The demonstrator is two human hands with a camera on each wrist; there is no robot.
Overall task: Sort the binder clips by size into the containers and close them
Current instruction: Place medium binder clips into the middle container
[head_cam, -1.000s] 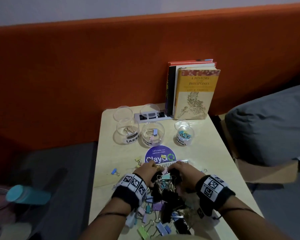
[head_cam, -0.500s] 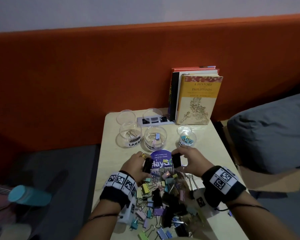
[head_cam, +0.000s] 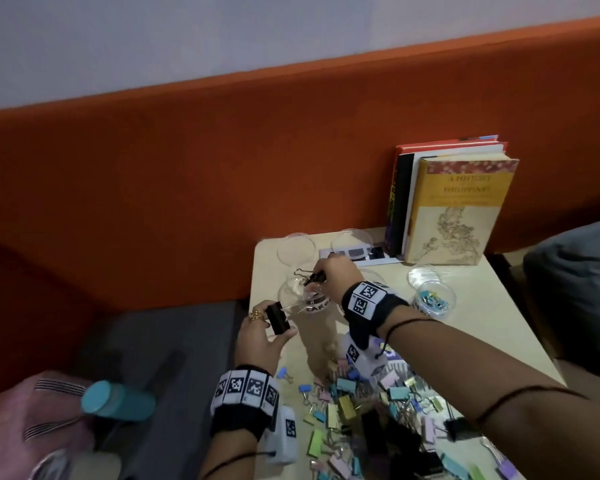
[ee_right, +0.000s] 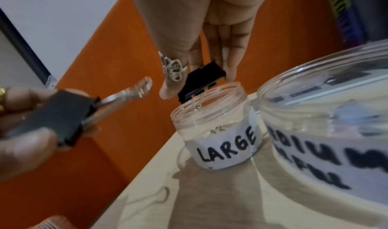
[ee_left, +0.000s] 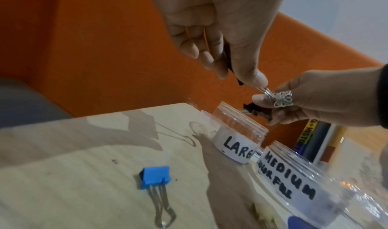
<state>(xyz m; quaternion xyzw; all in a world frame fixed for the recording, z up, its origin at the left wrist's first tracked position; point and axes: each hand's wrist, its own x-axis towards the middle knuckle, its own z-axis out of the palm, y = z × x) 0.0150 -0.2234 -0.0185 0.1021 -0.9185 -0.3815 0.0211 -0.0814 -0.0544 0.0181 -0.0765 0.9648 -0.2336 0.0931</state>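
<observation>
In the centre of the head view my right hand (head_cam: 333,277) pinches a black binder clip (ee_right: 201,81) between thumb and fingertips, directly over the open mouth of the LARGE jar (ee_right: 218,133); the clip's wire handles dip just inside the rim. Lower left of it, my left hand (head_cam: 262,336) grips a second black clip (head_cam: 278,318) by its body, handles pointing toward the jar, beside and clear of the rim. The MEDIUM jar (ee_left: 304,179) stands just right of the LARGE jar. The unsorted clip pile (head_cam: 388,420) fills the lower right of the table (head_cam: 492,317); one blue clip (ee_left: 154,177) lies apart.
</observation>
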